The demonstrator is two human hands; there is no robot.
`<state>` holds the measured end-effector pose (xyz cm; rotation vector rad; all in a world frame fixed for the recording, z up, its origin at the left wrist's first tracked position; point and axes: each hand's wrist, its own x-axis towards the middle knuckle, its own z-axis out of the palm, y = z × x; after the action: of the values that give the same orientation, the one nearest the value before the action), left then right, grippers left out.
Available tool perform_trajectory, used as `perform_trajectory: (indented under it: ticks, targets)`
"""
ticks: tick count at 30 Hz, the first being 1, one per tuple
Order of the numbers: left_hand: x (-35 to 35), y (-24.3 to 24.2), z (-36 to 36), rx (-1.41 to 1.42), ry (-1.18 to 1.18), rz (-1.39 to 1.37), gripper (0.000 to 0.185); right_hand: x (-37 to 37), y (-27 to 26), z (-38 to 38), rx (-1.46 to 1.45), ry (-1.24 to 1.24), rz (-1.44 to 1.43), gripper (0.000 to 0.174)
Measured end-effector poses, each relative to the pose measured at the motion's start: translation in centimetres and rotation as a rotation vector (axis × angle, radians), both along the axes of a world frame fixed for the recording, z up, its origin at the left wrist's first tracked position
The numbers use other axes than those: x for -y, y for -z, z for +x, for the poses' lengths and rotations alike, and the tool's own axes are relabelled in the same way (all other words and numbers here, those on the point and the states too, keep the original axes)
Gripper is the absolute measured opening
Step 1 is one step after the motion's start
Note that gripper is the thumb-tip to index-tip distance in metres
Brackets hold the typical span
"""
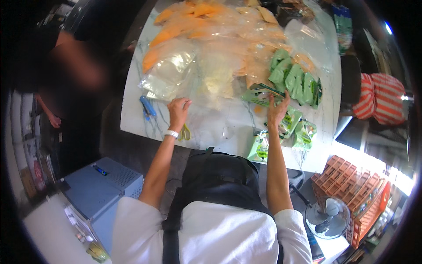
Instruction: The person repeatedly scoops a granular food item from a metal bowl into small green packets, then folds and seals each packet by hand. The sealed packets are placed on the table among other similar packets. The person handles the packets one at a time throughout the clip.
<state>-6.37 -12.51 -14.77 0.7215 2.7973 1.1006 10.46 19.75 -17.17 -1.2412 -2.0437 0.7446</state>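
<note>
My right hand [278, 110] has its fingers around the edge of a green printed pouch [255, 96] lying on the white marble-patterned table [211, 132]. Right of it, several more green pouches [295, 77] overlap in a row. Nearer me are other printed pouches [304, 134], partly behind my right forearm. My left hand [178, 112], with a metal-banded watch [171, 133] at the wrist, is at the near edge of clear plastic bags [171, 72]. Its fingertips are bunched; whether they pinch the thin film is unclear. Yellow-handled scissors [185, 132] lie beside that wrist.
Orange-filled clear bags [197, 19] cover the table's far part. A blue tool [147, 106] lies near the left edge. Another person [75, 76] stands at left. A grey metal cabinet [99, 184], a fan [327, 217] and orange plastic crates [346, 180] stand around me.
</note>
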Motion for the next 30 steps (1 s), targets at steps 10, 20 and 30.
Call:
perform_trajectory:
  ticks: [10,20,30]
  targets:
    - [-1.0,-9.4,0.3,0.231,0.198,-0.005,0.014,-2.5,-0.8,0.0,0.108,-0.13,-0.255,0.025]
    - [-7.6,-12.9,1.4,0.221,0.346,-0.056,0.024,-0.9,-1.2,-0.5,-0.066,-0.07,0.062,0.044]
    - [-13.4,-15.1,3.5,0.016,0.569,-0.193,0.026,6.0,-18.1,0.2,-0.006,-0.809,0.138,0.015]
